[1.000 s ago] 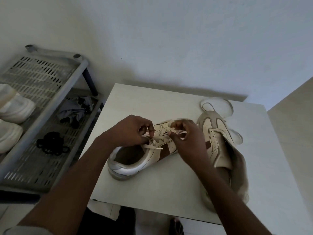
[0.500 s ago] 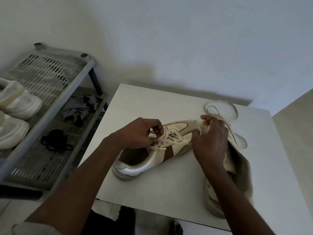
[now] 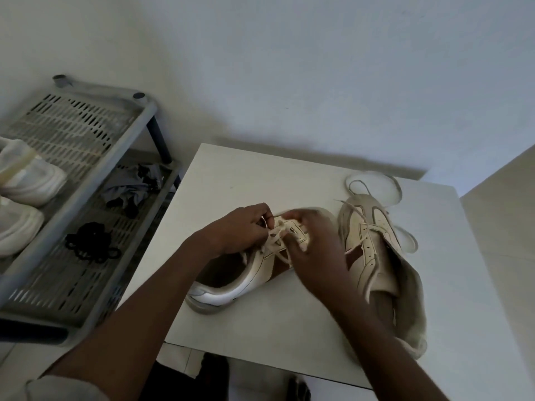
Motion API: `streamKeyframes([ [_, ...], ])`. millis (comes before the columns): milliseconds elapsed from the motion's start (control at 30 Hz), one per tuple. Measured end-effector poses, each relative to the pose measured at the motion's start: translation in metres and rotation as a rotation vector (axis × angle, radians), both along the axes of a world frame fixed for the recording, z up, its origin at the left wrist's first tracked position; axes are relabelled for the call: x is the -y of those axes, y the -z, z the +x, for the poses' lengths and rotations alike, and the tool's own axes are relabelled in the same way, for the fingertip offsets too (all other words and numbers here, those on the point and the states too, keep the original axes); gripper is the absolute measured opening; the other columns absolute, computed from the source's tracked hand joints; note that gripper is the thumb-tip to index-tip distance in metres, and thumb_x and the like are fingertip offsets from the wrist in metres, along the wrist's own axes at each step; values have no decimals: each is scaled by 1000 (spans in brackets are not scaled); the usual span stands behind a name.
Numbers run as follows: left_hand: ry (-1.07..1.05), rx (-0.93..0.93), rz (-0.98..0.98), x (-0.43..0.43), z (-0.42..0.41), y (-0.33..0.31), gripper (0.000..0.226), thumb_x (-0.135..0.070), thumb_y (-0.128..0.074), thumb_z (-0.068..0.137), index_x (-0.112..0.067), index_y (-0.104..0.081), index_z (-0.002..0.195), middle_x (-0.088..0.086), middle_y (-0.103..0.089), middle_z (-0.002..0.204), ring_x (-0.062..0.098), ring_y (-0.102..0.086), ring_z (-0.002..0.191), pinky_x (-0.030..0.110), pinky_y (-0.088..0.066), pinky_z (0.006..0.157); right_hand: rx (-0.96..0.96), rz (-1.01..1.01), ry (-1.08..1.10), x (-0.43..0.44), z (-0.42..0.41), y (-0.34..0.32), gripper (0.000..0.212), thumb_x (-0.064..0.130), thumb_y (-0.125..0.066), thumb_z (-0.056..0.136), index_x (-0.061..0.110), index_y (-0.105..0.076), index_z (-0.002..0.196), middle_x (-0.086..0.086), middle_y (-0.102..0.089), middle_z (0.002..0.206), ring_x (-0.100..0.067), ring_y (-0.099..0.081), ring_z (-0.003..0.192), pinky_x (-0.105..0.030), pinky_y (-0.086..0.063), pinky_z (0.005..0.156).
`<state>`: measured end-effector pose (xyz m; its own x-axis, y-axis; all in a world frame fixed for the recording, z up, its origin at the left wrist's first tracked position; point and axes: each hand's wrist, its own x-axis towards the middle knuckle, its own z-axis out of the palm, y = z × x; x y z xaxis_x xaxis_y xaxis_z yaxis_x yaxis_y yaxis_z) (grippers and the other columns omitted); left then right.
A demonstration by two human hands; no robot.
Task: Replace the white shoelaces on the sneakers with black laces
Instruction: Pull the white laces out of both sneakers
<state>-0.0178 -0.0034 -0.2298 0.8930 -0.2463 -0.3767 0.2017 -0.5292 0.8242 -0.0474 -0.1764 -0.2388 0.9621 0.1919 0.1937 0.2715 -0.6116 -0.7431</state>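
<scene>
Progress: early. Left hand [image 3: 240, 227] pinches the white lace [image 3: 276, 246] on one sneaker [image 3: 231, 287]; right hand [image 3: 315, 256] is too blurry to call its grip. Black laces [image 3: 89, 244] lie unused on the rack [image 3: 86, 175].

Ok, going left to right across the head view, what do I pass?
White shoes on the rack → black laces → left hand pinching the white lace → right hand → second sneaker.

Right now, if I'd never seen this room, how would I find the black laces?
Left of the white table stands a grey slatted shoe rack. On its lower shelf, nearer the camera than the crumpled grey cloth, lies a tangled bundle of black laces. It is the only all-black, stringy thing there.
</scene>
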Motion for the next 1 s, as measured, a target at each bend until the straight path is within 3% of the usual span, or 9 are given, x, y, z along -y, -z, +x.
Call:
streamKeyframes([
  [133,-71,-100,-105,4,-3,-2,18,-7,-49,70,-12,-54,86,8,-57,68,20,-53,61,28,-42,59,-258,-15,-79,-4,-1,12,29,20,-62,90,21,-55,118,10,-63,112,-6,-56,106,-35,-47,93],
  [267,-91,-85,-67,-4,2,-4,25,11,-52,76,-12,-56,86,9,-55,72,15,-50,62,23,-40,57,-152,-152,-43,2,1,13,29,22,-68,86,23,-57,114,13,-56,111,-7,-54,103,-25,-43,82],
  [400,-22,-31,-44,-11,2,-5,30,15,-63,73,-13,-61,86,11,-61,81,7,-54,60,22,-45,61,-59,-108,-18,-2,-1,17,25,23,-73,82,24,-62,104,14,-48,107,-1,-50,92,-7,-35,68],
  [467,-2,24,-61,-12,1,-6,29,13,-66,74,-14,-63,85,7,-63,80,1,-54,56,21,-46,62,-77,-98,-78,-5,0,18,22,21,-71,84,23,-65,105,14,-49,103,1,-47,89,-8,-35,69],
  [600,-47,79,-135,-12,0,-9,16,-1,-71,80,-16,-66,82,5,-69,79,6,-62,69,22,-49,66,-105,-99,-152,-6,5,21,20,16,-66,88,17,-67,108,7,-56,105,-6,-50,88,-19,-46,74],
  [667,-104,104,-170,-8,0,-12,13,-3,-70,82,-15,-66,85,4,-68,75,6,-60,63,19,-46,55,-58,-69,-112,-7,4,21,12,17,-67,88,17,-68,100,8,-58,99,-7,-53,83,-26,-49,72],
  [767,-349,164,-319,-9,5,-16,14,0,-64,85,-14,-63,87,1,-64,71,6,-49,51,19,-39,45,28,33,-34,-3,7,15,14,12,-69,85,24,-63,88,17,-56,91,-3,-57,80,-19,-49,65],
  [867,-455,163,-389,-14,9,-19,17,-1,-55,90,-15,-63,96,0,-70,81,10,-54,61,21,-42,51,191,122,81,9,15,4,27,-3,-66,82,23,-58,87,12,-59,93,-2,-59,76,-13,-45,62],
  [1000,-323,212,-220,-10,7,-9,26,-2,-54,92,-17,-61,111,0,-67,111,10,-63,100,24,-49,83,78,366,440,31,29,-3,21,3,-53,82,20,-58,94,9,-66,92,-7,-62,78,-21,-48,69],
])
